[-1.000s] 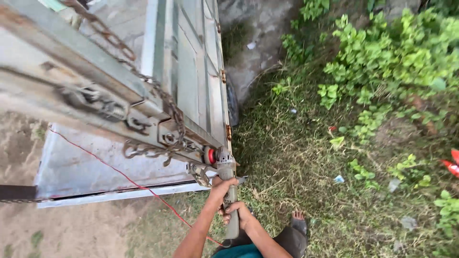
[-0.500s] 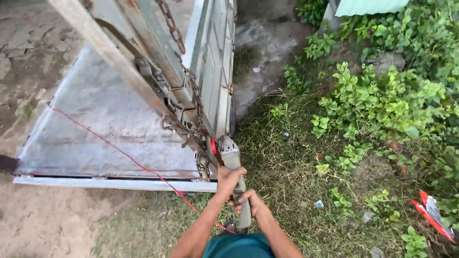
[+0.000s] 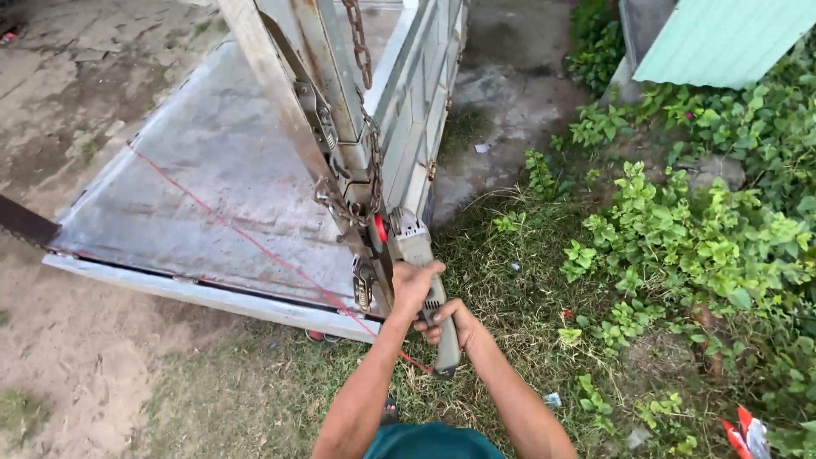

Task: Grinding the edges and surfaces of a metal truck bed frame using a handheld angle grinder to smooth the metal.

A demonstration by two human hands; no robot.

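Far left is bare sandy ground [image 3: 76, 357], then the flat grey metal bed of a trailer [image 3: 212, 195], with a thin red cord [image 3: 246, 242] running diagonally across it toward its near right corner. At that corner a slanted metal post [image 3: 297, 110] stands with a rusty chain [image 3: 367, 127] hanging down it and bunching up near the bed's edge.

Right at that near right corner is the angle grinder [image 3: 421, 280], grey body, head pushed up against the post and chain, handle pointing back at the person. The left hand [image 3: 414, 285] is wrapped tight around the upper body of the grinder, fingers fully curled on it. The right hand [image 3: 455, 327] is just behind, fingers closed around the lower handle.

Right of the hands it's rough grass [image 3: 510, 340], then leafy green bushes [image 3: 705, 238], with a teal corrugated sheet [image 3: 731, 38] at the top right.
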